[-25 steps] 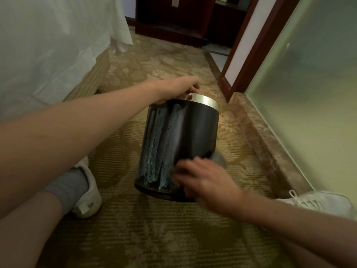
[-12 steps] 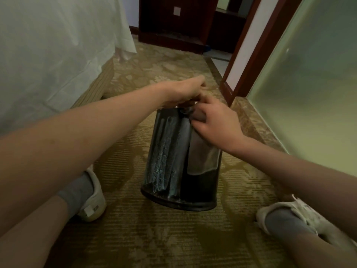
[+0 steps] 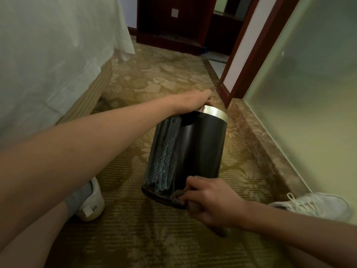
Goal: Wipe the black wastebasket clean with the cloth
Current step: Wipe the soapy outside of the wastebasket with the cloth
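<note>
The black wastebasket [image 3: 195, 151] stands mid-frame on the carpet [image 3: 135, 238], tilted, with its silver rim [image 3: 215, 113] leaning toward 1 o'clock. My left hand [image 3: 193, 102] reaches in from 9 o'clock, its grip curled over that rim. At the basket's 5 o'clock, by the base, my right hand [image 3: 210, 202] has its grip pinched around the grey cloth [image 3: 178, 197], pressing it against the wall. A white sneaker [image 3: 92, 204] lies at 7 o'clock, the bed [image 3: 48, 55] at 10 and a frosted glass panel [image 3: 309, 93] at 2.
</note>
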The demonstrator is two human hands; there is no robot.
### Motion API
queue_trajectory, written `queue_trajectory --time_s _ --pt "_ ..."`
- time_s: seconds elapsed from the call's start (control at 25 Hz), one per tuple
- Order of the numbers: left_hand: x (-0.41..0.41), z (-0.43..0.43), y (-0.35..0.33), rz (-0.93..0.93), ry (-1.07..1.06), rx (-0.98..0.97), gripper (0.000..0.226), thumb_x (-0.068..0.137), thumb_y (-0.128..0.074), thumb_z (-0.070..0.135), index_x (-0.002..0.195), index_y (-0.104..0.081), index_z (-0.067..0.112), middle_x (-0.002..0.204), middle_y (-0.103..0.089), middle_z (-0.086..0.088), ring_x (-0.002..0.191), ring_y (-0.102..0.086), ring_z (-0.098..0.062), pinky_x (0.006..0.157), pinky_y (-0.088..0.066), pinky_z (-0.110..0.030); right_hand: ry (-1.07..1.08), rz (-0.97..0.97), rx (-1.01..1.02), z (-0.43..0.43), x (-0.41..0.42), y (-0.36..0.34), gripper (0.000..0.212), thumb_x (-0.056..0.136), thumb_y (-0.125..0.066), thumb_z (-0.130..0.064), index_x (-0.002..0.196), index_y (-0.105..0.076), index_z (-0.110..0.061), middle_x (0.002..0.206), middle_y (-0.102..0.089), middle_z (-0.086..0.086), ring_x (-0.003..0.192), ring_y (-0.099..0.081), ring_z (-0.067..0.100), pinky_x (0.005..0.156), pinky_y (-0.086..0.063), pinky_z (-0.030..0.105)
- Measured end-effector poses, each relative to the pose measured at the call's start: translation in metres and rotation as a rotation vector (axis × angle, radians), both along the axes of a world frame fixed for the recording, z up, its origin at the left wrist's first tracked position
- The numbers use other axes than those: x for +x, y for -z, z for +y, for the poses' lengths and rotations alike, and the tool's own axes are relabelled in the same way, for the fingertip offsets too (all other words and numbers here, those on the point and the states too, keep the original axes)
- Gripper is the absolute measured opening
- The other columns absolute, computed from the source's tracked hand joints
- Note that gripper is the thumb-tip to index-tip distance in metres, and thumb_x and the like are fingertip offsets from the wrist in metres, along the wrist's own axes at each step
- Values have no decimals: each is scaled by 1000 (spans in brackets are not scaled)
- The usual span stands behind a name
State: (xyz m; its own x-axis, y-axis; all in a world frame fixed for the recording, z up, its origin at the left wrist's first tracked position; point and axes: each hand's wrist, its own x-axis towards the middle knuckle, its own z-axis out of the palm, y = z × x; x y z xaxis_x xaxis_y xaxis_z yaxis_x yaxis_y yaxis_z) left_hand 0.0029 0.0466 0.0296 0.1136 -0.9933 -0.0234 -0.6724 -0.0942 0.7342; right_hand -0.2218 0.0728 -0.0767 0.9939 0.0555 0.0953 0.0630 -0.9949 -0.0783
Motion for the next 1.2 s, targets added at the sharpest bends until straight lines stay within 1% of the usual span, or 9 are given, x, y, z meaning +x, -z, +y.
queue_trajectory --time_s 0.12,0.28,0.4,0.56,0.76,0.88,1.0,1.12,1.2 --pt "20 2 10 -156 -58 -179 48 92 -39 35 92 -66 -5 92 -66 -16 85 -60 -31 77 -46 -39 58 -5 34 -5 -6 -6 24 80 -57 -40 94 -71 -26 92 -55 -8 77 -55 9 52 -48 27" --pt "44 5 14 40 -12 81 42 92 -44 36 109 -63 2 107 -63 -12 98 -56 -31 89 -41 -37 93 -21 114 -4 -14 1 21 80 -61 -41 94 -70 -29 93 -54 -10 74 -56 7 57 -50 27" --pt "43 6 6 151 41 193 25 95 -43 29 93 -64 14 99 -62 -3 93 -56 -19 90 -38 -36 300 -224 183 -24 16 -26 26 76 -60 -47 93 -69 -29 97 -54 -12 78 -58 7 64 -53 32" --pt "33 9 2 254 40 165 27 97 -39 13 88 -64 15 80 -60 0 74 -56 -10 73 -44 -26 366 -463 -95 -49 67 -78 22 82 -64 -40 98 -69 -26 106 -56 -7 79 -53 7 58 -36 17" --pt "27 11 -2 201 30 161 27 97 -41 16 95 -65 27 97 -63 4 91 -59 -9 77 -43 -26 238 -344 -279 -25 69 -53 19 77 -71 -32 87 -67 -16 95 -53 5 76 -54 19 50 -34 25" --pt "23 8 0 173 35 135 28 97 -40 18 106 -65 25 108 -64 3 103 -58 -14 86 -42 -31 -36 -129 -239 17 23 -1 19 76 -73 -29 87 -65 -17 94 -51 3 78 -50 17 50 -43 28" --pt "16 6 -2 145 65 142 28 97 -43 18 113 -66 20 114 -66 -2 106 -60 -17 91 -44 -32 -74 81 -121 19 5 5 16 82 -64 -36 90 -66 -22 92 -50 -3 75 -48 12 52 -40 24" --pt "10 4 -6 132 76 145 27 97 -46 18 116 -65 20 114 -65 -1 106 -60 -16 83 -44 -26 148 -67 -6 -4 24 -34 29 80 -52 -46 96 -70 -30 91 -49 -12 72 -50 4 56 -37 19" --pt "9 5 -8 117 84 148 27 96 -47 17 115 -66 21 114 -66 -2 105 -61 -17 84 -47 -28 205 -254 -155 -22 44 -66 33 81 -49 -45 99 -71 -29 91 -53 -9 75 -53 9 54 -41 23"
